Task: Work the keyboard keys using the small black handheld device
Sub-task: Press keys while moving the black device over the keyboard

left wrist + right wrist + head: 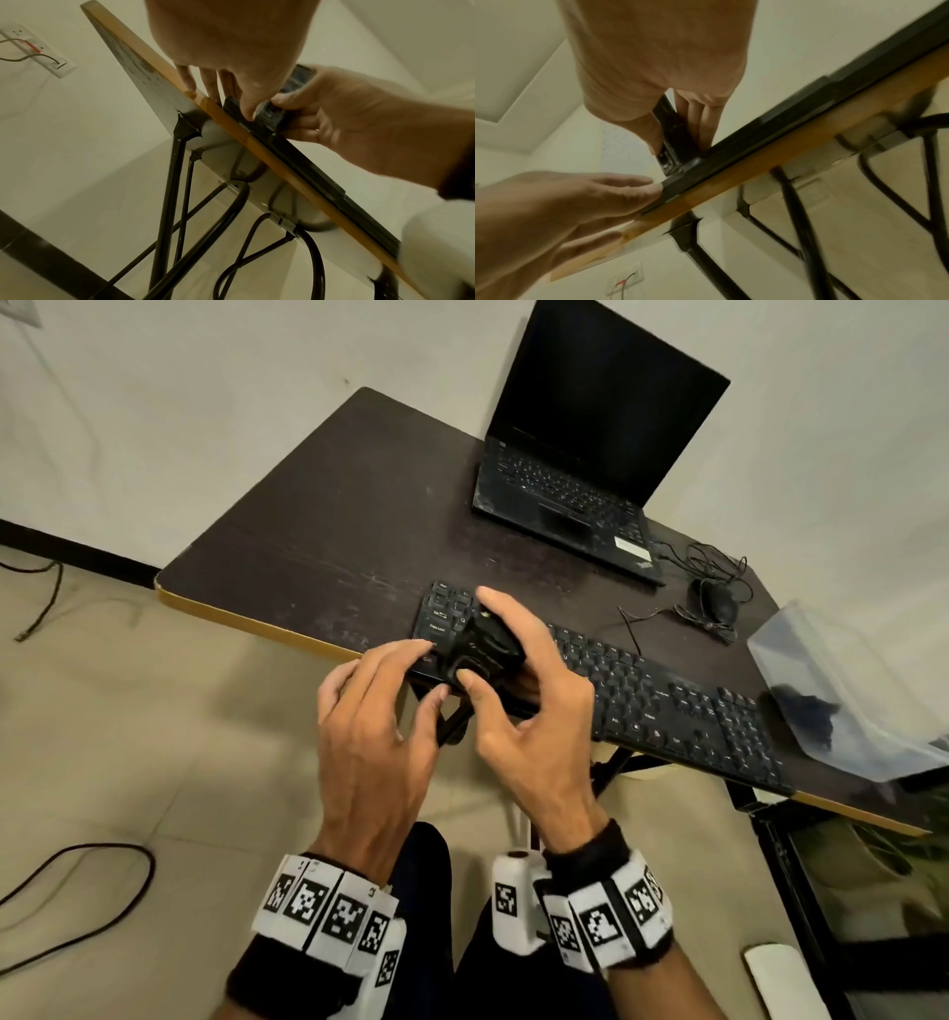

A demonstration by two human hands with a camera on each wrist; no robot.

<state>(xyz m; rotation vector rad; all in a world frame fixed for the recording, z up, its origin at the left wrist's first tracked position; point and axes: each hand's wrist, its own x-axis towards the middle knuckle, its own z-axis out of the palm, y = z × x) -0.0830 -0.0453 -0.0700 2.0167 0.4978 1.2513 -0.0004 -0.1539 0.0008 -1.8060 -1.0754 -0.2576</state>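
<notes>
A long black keyboard (pixel 667 701) lies along the front edge of the dark table (pixel 308 531). My right hand (pixel 477 634) grips the small black handheld device (pixel 493 654) and holds it over the keyboard's left end, index finger over its top and thumb on its near side. In the right wrist view the device (pixel 673 130) stands on the keyboard (pixel 757 130) between thumb and fingers. My left hand (pixel 427 672) rests straight fingers on the keyboard's left front corner, its thumb beside the device (pixel 270 117). The keys under the device are hidden.
An open black laptop (pixel 575 495) with a dark screen stands at the back of the table. A wired mouse (pixel 719 603) and its tangled cable lie to the right, next to a clear plastic bag (pixel 842 690). Black table legs (pixel 167 192) run below; a cable (pixel 77 891) crosses the floor.
</notes>
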